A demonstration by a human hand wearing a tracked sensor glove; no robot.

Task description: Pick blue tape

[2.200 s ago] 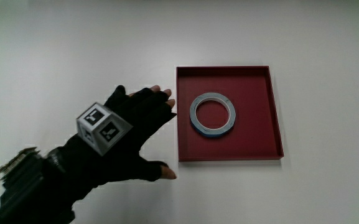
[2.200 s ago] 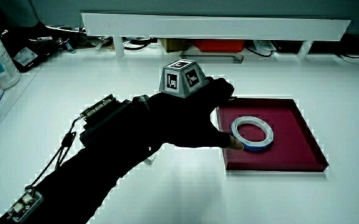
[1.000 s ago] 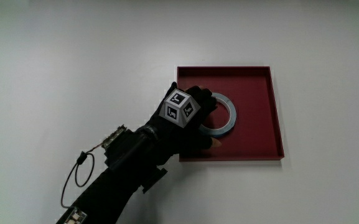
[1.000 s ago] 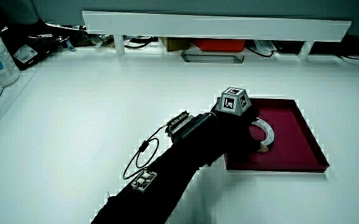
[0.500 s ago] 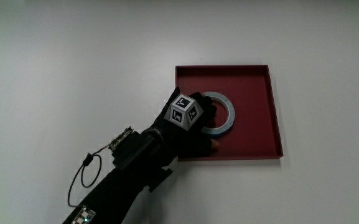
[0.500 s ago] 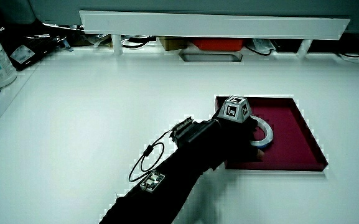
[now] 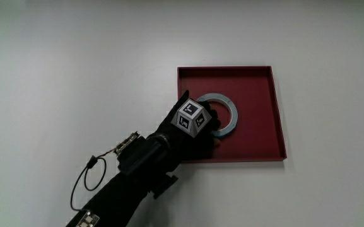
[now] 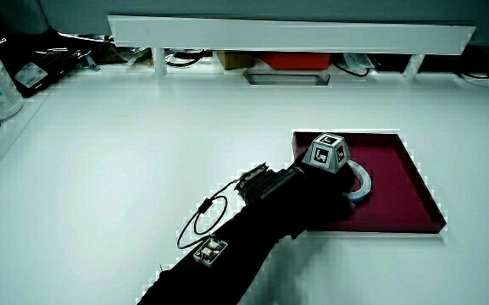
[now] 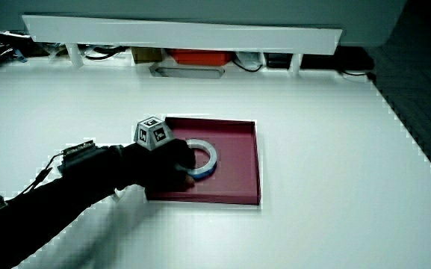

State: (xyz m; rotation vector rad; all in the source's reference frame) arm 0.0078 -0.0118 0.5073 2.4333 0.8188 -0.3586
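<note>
Blue tape (image 7: pixel 228 117) lies in red tray (image 7: pixel 257 82); hand (image 7: pixel 194 126) has settled onto its near rim since 0.5 s ago, fingers apparently pinching it. Lift not begun.

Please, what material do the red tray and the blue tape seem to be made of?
Tray: probably plastic or painted board. It has an even dark red colour, a matte floor and thin straight walls; I cannot tell which.
Tape: likely a plastic adhesive roll. It shows a blue side with a pale grey upper face, smooth with a slight sheen in a side view. The hand covers part of it.
</note>
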